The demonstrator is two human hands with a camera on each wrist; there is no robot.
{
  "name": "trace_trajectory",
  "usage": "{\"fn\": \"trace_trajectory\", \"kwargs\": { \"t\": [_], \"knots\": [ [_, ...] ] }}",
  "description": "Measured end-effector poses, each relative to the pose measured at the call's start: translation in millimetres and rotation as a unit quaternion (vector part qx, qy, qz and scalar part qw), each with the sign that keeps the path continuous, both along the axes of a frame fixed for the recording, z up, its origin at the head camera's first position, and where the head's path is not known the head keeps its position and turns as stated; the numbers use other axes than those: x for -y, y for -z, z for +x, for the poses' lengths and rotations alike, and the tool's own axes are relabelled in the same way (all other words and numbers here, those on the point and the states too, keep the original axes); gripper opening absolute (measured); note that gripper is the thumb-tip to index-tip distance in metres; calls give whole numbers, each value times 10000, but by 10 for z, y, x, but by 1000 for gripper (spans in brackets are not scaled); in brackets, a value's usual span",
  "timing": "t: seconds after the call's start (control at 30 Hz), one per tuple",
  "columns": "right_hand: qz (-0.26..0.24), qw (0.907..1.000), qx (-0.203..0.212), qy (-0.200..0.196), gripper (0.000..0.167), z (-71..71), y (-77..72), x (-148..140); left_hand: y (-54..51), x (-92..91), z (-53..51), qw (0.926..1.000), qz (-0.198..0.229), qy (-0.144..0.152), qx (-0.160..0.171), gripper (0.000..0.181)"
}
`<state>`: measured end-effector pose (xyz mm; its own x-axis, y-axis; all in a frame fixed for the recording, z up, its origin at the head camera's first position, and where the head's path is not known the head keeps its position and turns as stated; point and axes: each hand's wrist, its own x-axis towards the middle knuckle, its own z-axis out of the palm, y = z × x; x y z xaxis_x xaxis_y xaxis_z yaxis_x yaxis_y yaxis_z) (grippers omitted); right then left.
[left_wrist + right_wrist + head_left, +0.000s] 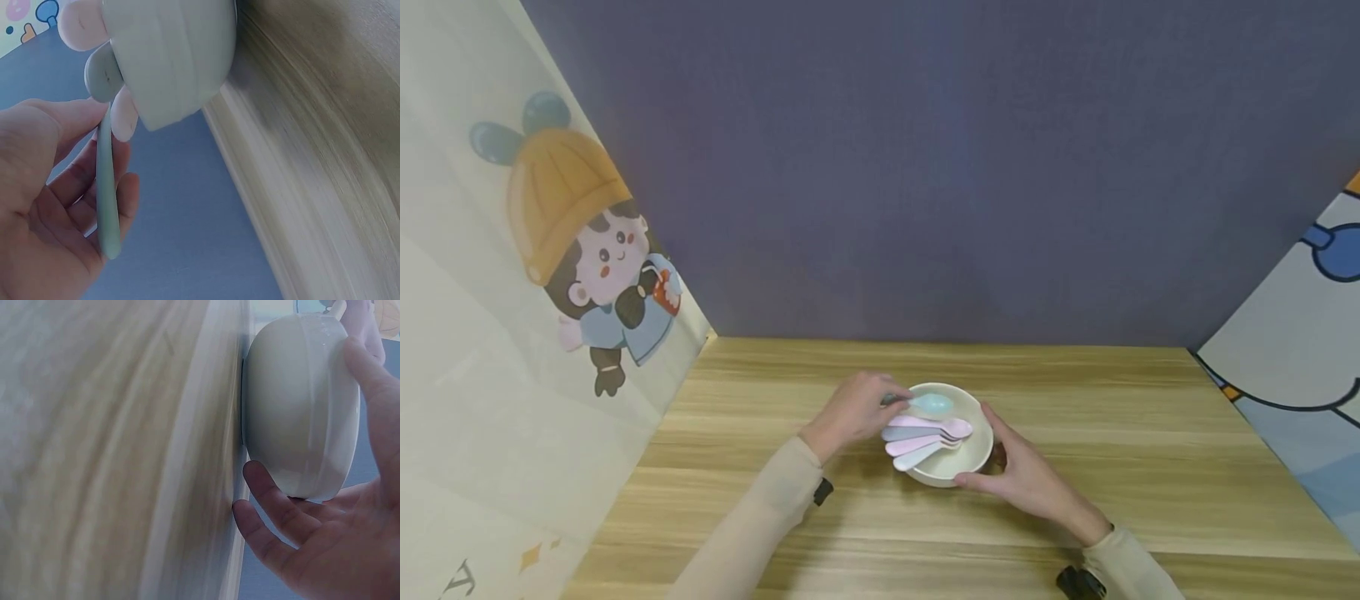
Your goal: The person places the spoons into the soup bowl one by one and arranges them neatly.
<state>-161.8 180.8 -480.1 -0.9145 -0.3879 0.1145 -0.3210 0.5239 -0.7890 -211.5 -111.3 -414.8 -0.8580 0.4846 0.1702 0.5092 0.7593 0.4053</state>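
A white bowl [977, 457] stands on the wooden table, with several pink and grey-blue spoons [917, 448] lying fanned in it, handles over its left rim. My left hand [856, 410] pinches the handle of a pale mint spoon [933, 403], whose head is over the far part of the bowl. In the left wrist view, that spoon's handle [107, 194] runs between thumb and fingers, just off the bowl's side. My right hand [1033, 477] holds the bowl from the right, thumb at the near rim, fingers round its far side. In the right wrist view, two fingers spread below the bowl [300, 406].
The wooden table [760, 383] ends at a dark blue-grey panel [925, 183] at the back. A white panel with a cartoon child [610, 275] borders the left side, and another printed panel [1292, 333] borders the right.
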Motion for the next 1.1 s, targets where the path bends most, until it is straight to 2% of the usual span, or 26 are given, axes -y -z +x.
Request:
{"fn": "trace_trajectory", "kwargs": {
  "t": [0.4, 0.8, 1.1],
  "knots": [
    [181, 9998, 19, 72, 125, 15, -25, 13, 18, -68, -22, 9999, -25, 127, -68, 22],
    [104, 9999, 104, 16, 125, 23, -28, -3, 19, -198, -45, 9998, -84, 178, 92, 21],
    [151, 9999, 54, 3, 125, 12, -17, 3, 44, -244, -45, 9995, -145, 272, -9, 20]
  ]
}}
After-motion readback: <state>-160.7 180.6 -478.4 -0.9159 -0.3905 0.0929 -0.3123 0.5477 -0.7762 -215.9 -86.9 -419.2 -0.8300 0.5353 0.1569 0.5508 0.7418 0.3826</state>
